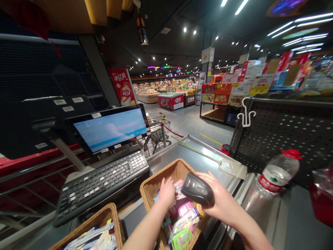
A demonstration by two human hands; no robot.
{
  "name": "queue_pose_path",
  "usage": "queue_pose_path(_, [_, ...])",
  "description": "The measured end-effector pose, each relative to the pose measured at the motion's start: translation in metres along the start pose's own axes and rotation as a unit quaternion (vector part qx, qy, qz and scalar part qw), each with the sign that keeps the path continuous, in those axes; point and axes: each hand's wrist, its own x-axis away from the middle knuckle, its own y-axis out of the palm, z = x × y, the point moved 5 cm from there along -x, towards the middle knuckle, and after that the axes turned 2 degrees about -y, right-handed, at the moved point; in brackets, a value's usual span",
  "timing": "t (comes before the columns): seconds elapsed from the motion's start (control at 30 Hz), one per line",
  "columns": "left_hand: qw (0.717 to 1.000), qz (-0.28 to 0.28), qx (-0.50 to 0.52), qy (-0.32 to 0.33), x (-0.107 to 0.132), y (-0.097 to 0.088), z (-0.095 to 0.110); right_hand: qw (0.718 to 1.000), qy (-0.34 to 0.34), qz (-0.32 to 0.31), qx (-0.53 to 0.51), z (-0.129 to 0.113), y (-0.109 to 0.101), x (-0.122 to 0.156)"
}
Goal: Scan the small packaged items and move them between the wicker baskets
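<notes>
The right hand (220,198) closed firmly around a black handheld barcode scanner (197,189), its long axis slanting above a wicker basket (177,169) on the steel bench (197,154). The left hand (167,192), nearer the bright packets (183,211) inside, touched them, its hold unclear.

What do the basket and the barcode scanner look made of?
The basket looks like woven wicker or rattan: interlaced tan strands, though plastic imitation can't be ruled out. The barcode scanner, held in the right hand, looks like glossy black plastic, with a smooth sheen along its shell.
</notes>
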Motion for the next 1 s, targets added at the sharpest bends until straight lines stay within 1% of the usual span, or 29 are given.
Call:
queue_pose_path(0.1, [0.998, 0.068, -0.008, 0.007, 0.017, -0.028, -0.011, 1.000, -0.001, 0.010, -0.004, -0.001, 0.002, 0.002])
queue_pose_path(0.2, [0.991, 0.134, -0.014, 0.019, 0.036, -0.052, -0.023, 1.000, -0.003, 0.016, 0.004, -0.002, 0.005, 0.004])
queue_pose_path(0.33, [0.973, 0.225, -0.034, 0.041, 0.060, -0.076, -0.036, 1.000, -0.009, 0.015, 0.022, -0.009, 0.010, 0.004])
queue_pose_path(0.4, [0.965, 0.254, -0.048, 0.043, 0.071, -0.087, -0.042, 0.999, -0.016, 0.015, 0.026, -0.015, 0.012, 0.003])
queue_pose_path(0.6, [0.948, 0.304, -0.088, 0.016, 0.109, -0.120, -0.059, 0.998, -0.056, 0.022, 0.026, -0.028, 0.023, -0.003])
queue_pose_path(0.73, [0.936, 0.335, -0.105, -0.011, 0.133, -0.144, -0.066, 0.996, -0.062, 0.052, 0.039, -0.038, 0.026, -0.013])
queue_pose_path(0.8, [0.931, 0.347, -0.114, -0.028, 0.145, -0.154, -0.070, 0.995, -0.063, 0.055, 0.050, -0.048, 0.027, -0.019])
queue_pose_path(0.87, [0.925, 0.357, -0.122, -0.044, 0.156, -0.162, -0.075, 0.995, -0.065, 0.045, 0.055, -0.061, 0.030, -0.026])
queue_pose_path(1.0, [0.915, 0.375, -0.132, -0.067, 0.176, -0.172, -0.087, 0.996, -0.080, 0.020, 0.044, -0.086, 0.037, -0.033])
